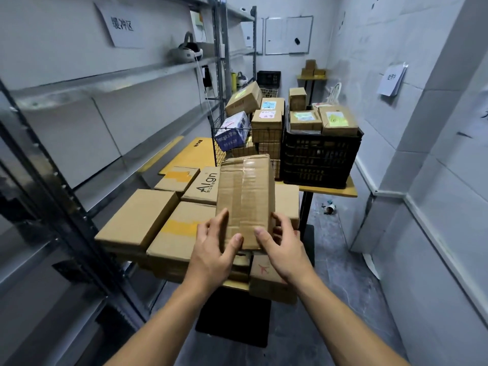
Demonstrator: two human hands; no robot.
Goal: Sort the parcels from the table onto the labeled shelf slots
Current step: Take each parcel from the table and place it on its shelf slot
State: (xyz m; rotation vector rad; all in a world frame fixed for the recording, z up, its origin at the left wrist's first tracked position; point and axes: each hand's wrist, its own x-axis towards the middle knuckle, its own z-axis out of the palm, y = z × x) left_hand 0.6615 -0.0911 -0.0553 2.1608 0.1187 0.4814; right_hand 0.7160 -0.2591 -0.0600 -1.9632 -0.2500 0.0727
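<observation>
Box: a long taped carton (245, 199), held over the parcels (140, 220) on the worktop (235, 285), with its far end raised and pointing away from the person.
Left grip: the left grip (214, 249) is closed on the box's near left corner, thumb flat on the top face and fingers along the side.
Right grip: the right grip (284, 247) clasps the near right corner, thumb on top and fingers curled underneath.
Contact below: the hands hide the near end, so I cannot tell whether it rests on the stack or hangs free.
Tipping risk: both holds sit at one end, so most of the box's length is unsupported. The far end will probably dip or twist if the wrists relax.
Slip risk: glossy tape runs down the top face, and a thumb resting on it may slide.
Edge risk: an airplane-marked parcel (266, 276) juts over the worktop's near edge right under the right wrist. A careless pull back could knock it to the floor.
Swing risk: the shelf (111, 77) stands close on the left. Turning a long box that way could catch its dark upright (66, 207).
Sorting risk: the face in view shows no address label, and only one shelf sign (121, 25) can be seen. The box could go in the wrong slot unless it is turned over and read first.
Crowding: the crate (319, 154) and the wire basket (237, 138) stand just beyond the far end, which leaves little room to push forward.
</observation>
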